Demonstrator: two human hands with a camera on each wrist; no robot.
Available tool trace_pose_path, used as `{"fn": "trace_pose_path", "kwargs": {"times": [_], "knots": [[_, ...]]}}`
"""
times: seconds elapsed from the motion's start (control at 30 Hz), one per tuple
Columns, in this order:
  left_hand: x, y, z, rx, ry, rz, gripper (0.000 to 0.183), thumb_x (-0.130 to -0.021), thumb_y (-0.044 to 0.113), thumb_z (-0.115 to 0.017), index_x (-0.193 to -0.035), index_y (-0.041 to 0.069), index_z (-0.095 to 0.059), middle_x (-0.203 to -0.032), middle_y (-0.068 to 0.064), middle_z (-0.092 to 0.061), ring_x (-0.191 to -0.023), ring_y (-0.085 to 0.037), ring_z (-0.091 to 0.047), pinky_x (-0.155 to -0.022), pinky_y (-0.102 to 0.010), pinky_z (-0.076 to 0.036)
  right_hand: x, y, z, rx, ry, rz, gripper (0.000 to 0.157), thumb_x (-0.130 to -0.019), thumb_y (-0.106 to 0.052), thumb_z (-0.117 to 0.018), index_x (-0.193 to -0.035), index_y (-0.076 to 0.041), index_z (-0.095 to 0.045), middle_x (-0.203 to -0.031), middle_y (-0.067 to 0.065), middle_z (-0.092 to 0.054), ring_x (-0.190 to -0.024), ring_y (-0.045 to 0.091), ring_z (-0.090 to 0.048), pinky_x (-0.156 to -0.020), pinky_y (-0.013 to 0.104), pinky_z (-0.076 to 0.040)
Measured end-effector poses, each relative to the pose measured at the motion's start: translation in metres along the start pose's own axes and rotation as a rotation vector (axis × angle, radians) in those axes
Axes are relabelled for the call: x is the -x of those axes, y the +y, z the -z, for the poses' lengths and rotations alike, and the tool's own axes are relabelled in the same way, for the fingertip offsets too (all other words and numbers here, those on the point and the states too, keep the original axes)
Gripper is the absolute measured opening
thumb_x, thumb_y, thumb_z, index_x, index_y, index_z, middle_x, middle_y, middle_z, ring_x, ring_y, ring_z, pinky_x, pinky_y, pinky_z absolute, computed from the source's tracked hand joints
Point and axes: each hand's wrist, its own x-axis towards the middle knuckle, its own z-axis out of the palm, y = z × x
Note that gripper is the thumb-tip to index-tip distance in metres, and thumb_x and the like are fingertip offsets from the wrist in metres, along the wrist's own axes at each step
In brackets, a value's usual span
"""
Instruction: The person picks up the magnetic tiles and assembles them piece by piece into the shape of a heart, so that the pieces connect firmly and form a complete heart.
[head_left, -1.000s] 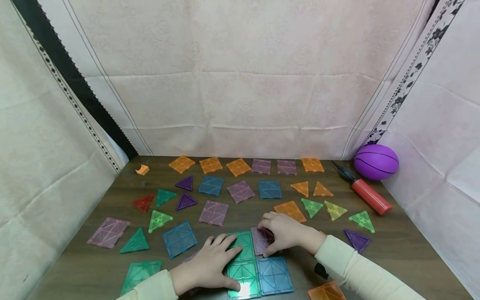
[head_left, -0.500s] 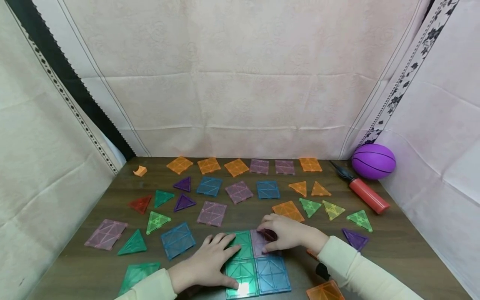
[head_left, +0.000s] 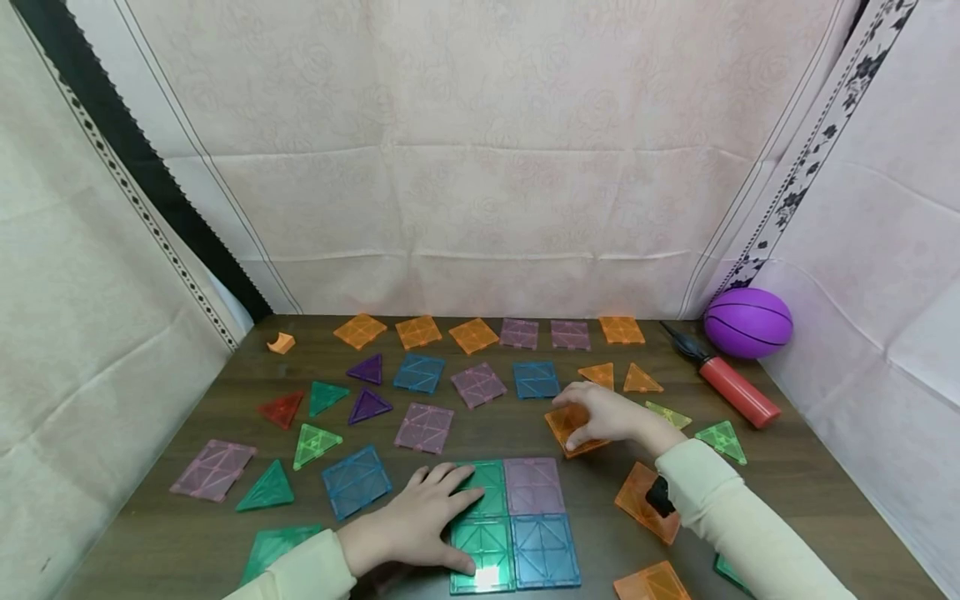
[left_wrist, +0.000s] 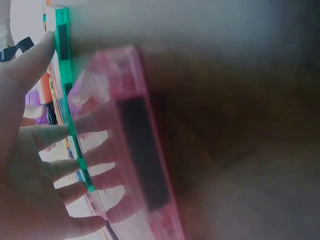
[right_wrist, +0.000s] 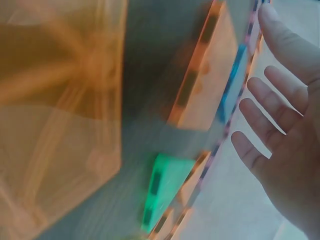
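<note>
Two green square magnetic tiles [head_left: 483, 542], a light purple square tile [head_left: 534, 486] and a blue square tile [head_left: 546, 550] lie edge to edge as a two-by-two block. My left hand [head_left: 416, 529] rests spread along the green tiles' left side, fingertips and thumb on them. In the left wrist view, its fingers meet a green tile edge [left_wrist: 65, 75] behind a close pink tile [left_wrist: 125, 75]. Over an orange square tile [head_left: 564, 429] my right hand [head_left: 611, 415] reaches with thumb and fingers at opposite edges. The right wrist view shows that hand's fingers [right_wrist: 270, 105] apart, holding nothing.
Loose square and triangular tiles lie across the table, including a blue square [head_left: 357, 482] on the left. Two orange squares [head_left: 651, 583] [head_left: 633, 500] lie near the right forearm. A red hand pump [head_left: 738, 392] and a purple ball [head_left: 748, 323] stand at the back right.
My right hand has let go of the light purple tile, which stays in the block, and moved away and to the right over the orange square. My left hand has stayed in place.
</note>
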Motion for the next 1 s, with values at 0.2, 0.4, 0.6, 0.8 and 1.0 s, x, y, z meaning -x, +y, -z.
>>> {"fn": "trace_pose_path", "kwargs": {"times": [0.2,0.4,0.6,0.8,1.0], "knots": [[-0.004,-0.003,0.001,0.001,-0.003,-0.026,0.088,-0.078,0.070,-0.062,-0.147,0.019,-0.043,-0.155,-0.009,-0.029,-0.139,-0.030,-0.027,-0.104,-0.063,-0.029,0.000,0.015,0.000,0.092,-0.019,-0.004,0.064,-0.075,-0.028,-0.084,-0.127,-0.001,-0.059,-0.128,0.015,-0.055,-0.121,0.039,-0.047,-0.098,0.056,-0.040],[-0.008,-0.005,-0.001,-0.013,-0.003,-0.030,0.088,-0.077,0.071,-0.061,-0.147,0.020,-0.042,-0.156,-0.009,-0.029,-0.140,-0.030,-0.027,-0.104,-0.063,-0.029,-0.004,0.017,-0.002,0.146,-0.026,-0.015,0.065,-0.073,-0.032,-0.084,-0.126,-0.003,-0.061,-0.122,0.012,-0.057,-0.117,0.035,-0.048,-0.098,0.057,-0.037],[-0.009,-0.005,0.001,-0.016,-0.004,-0.031,0.088,-0.077,0.070,-0.062,-0.147,0.020,-0.042,-0.156,-0.009,-0.029,-0.140,-0.029,-0.027,-0.104,-0.064,-0.028,-0.010,0.011,-0.004,0.101,-0.029,-0.023,0.066,-0.075,-0.028,-0.083,-0.130,-0.001,-0.058,-0.113,0.008,-0.055,-0.104,0.028,-0.049,-0.089,0.048,-0.040],[-0.010,-0.004,0.002,-0.017,-0.005,-0.035,0.088,-0.078,0.070,-0.062,-0.147,0.020,-0.042,-0.156,-0.009,-0.029,-0.140,-0.029,-0.027,-0.104,-0.063,-0.028,-0.015,0.013,-0.007,0.105,-0.043,-0.067,0.069,-0.076,-0.030,-0.082,-0.133,-0.002,-0.056,-0.124,0.011,-0.053,-0.117,0.032,-0.048,-0.099,0.051,-0.041],[-0.010,-0.004,0.001,-0.010,-0.011,-0.035,0.088,-0.078,0.069,-0.062,-0.147,0.020,-0.041,-0.156,-0.009,-0.028,-0.140,-0.029,-0.026,-0.104,-0.063,-0.028,-0.016,0.012,-0.010,0.067,-0.035,-0.102,0.071,-0.075,-0.025,-0.083,-0.134,0.002,-0.054,-0.118,0.010,-0.052,-0.106,0.026,-0.051,-0.092,0.042,-0.046]]}}
